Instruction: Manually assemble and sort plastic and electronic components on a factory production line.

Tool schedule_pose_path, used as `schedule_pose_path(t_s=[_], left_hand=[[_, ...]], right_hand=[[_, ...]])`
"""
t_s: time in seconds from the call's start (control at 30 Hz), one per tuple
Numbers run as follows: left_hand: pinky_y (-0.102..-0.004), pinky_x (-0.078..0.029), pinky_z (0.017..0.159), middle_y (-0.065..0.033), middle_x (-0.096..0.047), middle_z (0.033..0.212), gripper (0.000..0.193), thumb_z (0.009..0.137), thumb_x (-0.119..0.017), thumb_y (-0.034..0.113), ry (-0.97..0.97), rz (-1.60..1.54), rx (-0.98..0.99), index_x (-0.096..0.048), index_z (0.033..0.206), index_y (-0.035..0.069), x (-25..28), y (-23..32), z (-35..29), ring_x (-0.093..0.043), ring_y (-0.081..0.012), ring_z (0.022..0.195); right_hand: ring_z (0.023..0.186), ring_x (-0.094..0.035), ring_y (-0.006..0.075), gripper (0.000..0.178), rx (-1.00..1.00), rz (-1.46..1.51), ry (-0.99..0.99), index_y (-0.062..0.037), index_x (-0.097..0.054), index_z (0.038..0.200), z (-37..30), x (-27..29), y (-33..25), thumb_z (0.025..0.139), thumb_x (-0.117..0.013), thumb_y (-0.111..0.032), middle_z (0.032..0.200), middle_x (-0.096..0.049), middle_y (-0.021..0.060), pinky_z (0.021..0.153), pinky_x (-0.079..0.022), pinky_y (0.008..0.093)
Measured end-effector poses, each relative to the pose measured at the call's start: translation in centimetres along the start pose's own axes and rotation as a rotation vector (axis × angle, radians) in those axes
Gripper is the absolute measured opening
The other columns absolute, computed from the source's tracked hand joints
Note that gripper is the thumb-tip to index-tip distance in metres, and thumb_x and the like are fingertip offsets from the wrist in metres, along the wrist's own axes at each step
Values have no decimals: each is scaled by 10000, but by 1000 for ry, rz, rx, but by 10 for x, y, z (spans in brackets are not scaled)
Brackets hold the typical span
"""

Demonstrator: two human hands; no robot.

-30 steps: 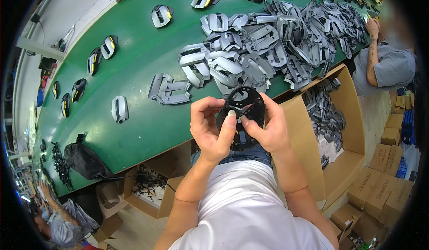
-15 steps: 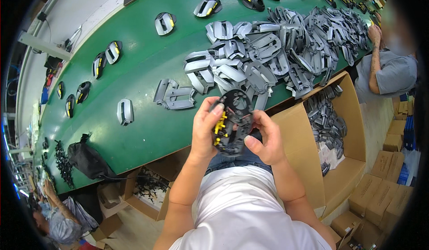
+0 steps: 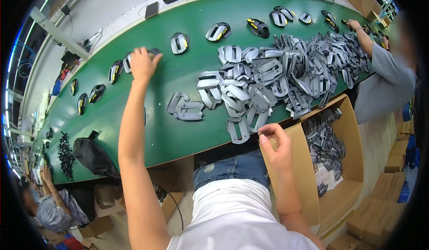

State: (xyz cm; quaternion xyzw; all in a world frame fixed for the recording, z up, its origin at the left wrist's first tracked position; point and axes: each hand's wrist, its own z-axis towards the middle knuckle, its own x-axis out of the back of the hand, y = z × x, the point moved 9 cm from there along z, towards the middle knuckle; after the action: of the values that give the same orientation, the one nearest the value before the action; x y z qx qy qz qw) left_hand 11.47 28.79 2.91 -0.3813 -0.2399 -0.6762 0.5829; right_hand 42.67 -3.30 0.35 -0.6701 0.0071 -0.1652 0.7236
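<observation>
My left hand (image 3: 143,65) reaches far out over the left part of the green table. Its fingers and thumb are around a dark shell (image 3: 154,52), mostly hidden under the hand. Close by lie a grey-and-black shell (image 3: 127,63) and a black shell with yellow parts (image 3: 115,71). My right hand (image 3: 278,148) hangs at the table's near edge with thumb and fingertips drawn together; whether something small is between them I cannot make out. Left of it, a grey U-shaped frame (image 3: 238,131) lies at the edge of a large heap of grey plastic frames (image 3: 286,67).
More shells, such as a grey one (image 3: 179,43), line the green table's (image 3: 165,138) far side. A cardboard box (image 3: 353,147) of grey parts stands at right. A black bag (image 3: 91,156) lies left. Co-workers sit at the right (image 3: 380,75) and left (image 3: 58,207).
My left hand has gone from in front of me to the far left with the black shell. My right hand has let go of that shell and drawn slightly right. The view has shifted.
</observation>
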Motion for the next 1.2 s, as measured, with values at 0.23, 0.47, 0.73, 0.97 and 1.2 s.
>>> schedule_pose_path(t_s=[0.23,0.47,0.73,0.97,1.2], left_hand=[[-445,-452,805,-193,-548,969,331,795,-622,287,55,-112,70,-575,947,-3,7,15,3,-546,-366,910],[-407,-430,893,-174,-545,1110,436,774,-656,361,-539,-674,-358,-610,1015,1,17,152,-27,-518,-322,1045],[-391,-445,811,-185,-559,1051,411,760,-689,380,-597,-798,-439,-587,895,6,16,160,-32,-533,-316,950],[-226,-367,561,-5,-524,715,210,907,-534,227,-458,-1519,47,-509,842,29,111,174,-79,-452,-60,642],[-251,-389,524,-68,-548,726,208,900,-534,191,-587,-1758,170,-496,898,-14,150,226,-165,-473,-82,613]], right_hand=[[779,-569,120,134,-60,1,98,21,-582,931,-10,25,15,812,-574,-39,870,-613,67,705,-442,248],[730,-573,123,117,-1,-1,0,23,-593,909,2,6,10,811,-584,-41,832,-622,72,683,-457,253],[828,-559,112,125,-43,10,-10,21,-567,945,-5,7,11,837,-547,-40,882,-602,60,746,-432,248],[794,-579,118,162,-28,315,168,22,-580,958,1,2,-6,845,-587,-93,867,-618,69,712,-462,242],[631,-545,140,127,187,24,98,26,-595,905,18,-12,-51,864,-574,-92,725,-571,74,557,-428,252]])
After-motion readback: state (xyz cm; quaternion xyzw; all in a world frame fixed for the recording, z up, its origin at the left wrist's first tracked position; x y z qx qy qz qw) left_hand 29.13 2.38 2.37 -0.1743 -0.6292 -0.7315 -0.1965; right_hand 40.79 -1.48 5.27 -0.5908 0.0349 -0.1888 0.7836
